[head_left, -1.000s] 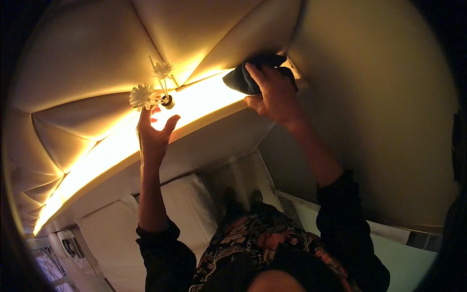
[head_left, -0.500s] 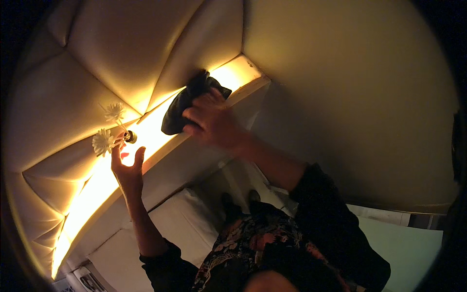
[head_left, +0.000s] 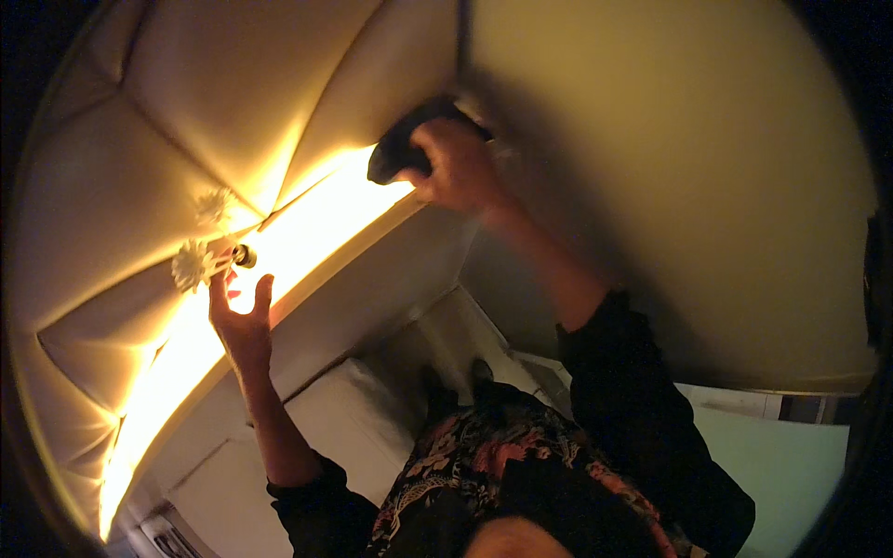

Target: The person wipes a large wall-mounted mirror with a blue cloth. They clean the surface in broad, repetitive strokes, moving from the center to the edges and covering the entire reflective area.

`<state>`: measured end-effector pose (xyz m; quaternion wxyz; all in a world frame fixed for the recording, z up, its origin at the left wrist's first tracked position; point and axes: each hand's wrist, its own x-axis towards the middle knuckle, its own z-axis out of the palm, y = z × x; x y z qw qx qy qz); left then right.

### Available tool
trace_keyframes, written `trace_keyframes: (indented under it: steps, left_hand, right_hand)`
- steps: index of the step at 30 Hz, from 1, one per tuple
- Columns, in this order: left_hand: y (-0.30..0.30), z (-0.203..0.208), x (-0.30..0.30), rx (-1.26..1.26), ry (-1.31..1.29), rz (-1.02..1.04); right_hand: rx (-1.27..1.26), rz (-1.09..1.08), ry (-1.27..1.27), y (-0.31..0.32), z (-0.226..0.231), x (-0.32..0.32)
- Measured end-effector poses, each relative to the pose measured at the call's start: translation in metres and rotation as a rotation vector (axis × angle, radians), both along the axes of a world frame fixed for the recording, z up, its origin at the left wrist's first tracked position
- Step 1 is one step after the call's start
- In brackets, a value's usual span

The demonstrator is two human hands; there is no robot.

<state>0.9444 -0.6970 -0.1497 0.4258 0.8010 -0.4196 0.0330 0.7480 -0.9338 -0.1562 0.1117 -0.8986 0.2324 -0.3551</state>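
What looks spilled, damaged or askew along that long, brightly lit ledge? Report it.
Nothing clearly stands out on the ledge: round white flowers by the left hand, a bunched dark cloth in the right hand. Glare could hide small marks.

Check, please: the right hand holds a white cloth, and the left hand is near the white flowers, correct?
The cloth is dark, not white, in the head view. The right hand holds it, and the left hand is near the white flowers.
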Motion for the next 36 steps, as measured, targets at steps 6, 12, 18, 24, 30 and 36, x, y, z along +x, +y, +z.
trace_keyframes:
  steps: [6, 12, 18, 24, 30, 36]
  left_hand:
    - [0.003, -0.007, 0.010, 0.012, -0.041, 0.014]
    - [0.011, -0.011, 0.014, -0.002, 0.012, -0.008]
    - [-0.003, -0.004, 0.000, -0.043, -0.013, -0.042]
    - [0.004, 0.006, -0.004, -0.065, -0.015, -0.010]
    - [0.001, 0.004, -0.001, -0.047, -0.062, -0.007]
    - [0.005, -0.001, 0.002, -0.051, -0.019, -0.021]
  right_hand:
    - [-0.016, 0.231, -0.135, 0.052, -0.007, 0.028]
    - [0.077, 0.079, -0.070, 0.001, 0.002, -0.004]
    - [-0.170, -0.108, -0.101, -0.010, -0.008, -0.012]
    - [-0.164, 0.205, -0.133, 0.063, -0.006, 0.034]
    - [0.064, 0.299, -0.231, 0.085, 0.000, 0.036]
    - [0.718, 0.415, -0.194, 0.128, 0.012, -0.037]
